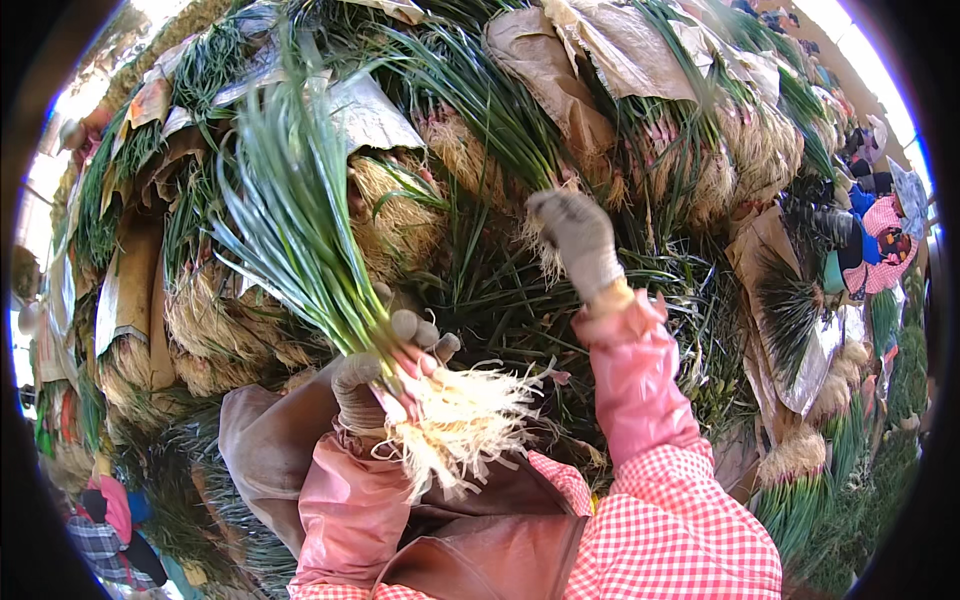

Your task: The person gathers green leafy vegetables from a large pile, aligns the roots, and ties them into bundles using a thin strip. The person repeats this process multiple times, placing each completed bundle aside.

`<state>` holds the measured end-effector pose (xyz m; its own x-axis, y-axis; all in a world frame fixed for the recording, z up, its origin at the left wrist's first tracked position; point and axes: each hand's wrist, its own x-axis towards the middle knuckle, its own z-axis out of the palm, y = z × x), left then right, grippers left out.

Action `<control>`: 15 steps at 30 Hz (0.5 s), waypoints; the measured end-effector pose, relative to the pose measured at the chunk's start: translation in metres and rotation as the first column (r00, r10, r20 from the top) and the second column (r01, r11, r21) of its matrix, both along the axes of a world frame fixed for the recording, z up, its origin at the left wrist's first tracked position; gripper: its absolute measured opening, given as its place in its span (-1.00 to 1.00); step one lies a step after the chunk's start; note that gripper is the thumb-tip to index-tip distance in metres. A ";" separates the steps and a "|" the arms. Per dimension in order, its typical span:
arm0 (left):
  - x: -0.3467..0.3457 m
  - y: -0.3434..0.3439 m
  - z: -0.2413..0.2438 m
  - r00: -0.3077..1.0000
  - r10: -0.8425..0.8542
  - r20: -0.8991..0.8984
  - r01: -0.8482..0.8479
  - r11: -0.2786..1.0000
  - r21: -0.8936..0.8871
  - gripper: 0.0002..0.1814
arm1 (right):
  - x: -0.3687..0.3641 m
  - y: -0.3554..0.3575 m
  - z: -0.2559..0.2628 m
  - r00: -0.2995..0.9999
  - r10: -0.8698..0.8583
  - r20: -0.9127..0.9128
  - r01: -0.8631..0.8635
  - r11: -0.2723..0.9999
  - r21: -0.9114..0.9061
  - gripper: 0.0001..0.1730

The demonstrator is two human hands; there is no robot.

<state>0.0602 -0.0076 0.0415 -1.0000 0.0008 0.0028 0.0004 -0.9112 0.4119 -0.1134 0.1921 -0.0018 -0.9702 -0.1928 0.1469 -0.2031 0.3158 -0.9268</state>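
Observation:
My left hand (pixel 367 367), in a grey-brown knit glove, grips a bunch of spring onions (pixel 322 262) near its pinkish bulbs. The pale, stringy roots (pixel 465 420) of that bunch point down and right, over my lap; the long green leaves reach up and left. My right hand (pixel 574 229), gloved and slightly blurred, is raised to the right, closed at the root end of another cluster of onion plants (pixel 502 120). Those leaves run up and left over the piled bundles. Both forearms wear pink sleeves.
Rooted onion bundles (pixel 397 210) stand in rows ahead, partly under brown paper sheets (pixel 630 52). Loose green leaves (pixel 510 300) litter the ground between my hands. More bundles (pixel 795 457) lie at the right. One person (pixel 874 247) is at the far right, another (pixel 116 532) at the lower left.

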 end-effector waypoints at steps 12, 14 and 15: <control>-0.017 0.004 -0.017 0.967 -0.139 0.213 0.152 0.987 -0.046 -0.60 | 0.085 0.000 0.030 0.960 0.155 -0.235 -0.149 0.988 0.042 -0.76; -0.021 0.001 -0.025 0.926 -0.221 0.305 0.246 0.968 -0.043 -0.62 | 0.121 -0.011 0.019 0.902 0.362 -0.237 -0.355 0.932 0.070 -0.77; -0.023 0.010 -0.023 0.928 -0.185 0.323 0.211 0.977 -0.045 -0.61 | 0.130 -0.012 0.014 0.885 0.411 -0.217 -0.389 0.911 0.138 -0.78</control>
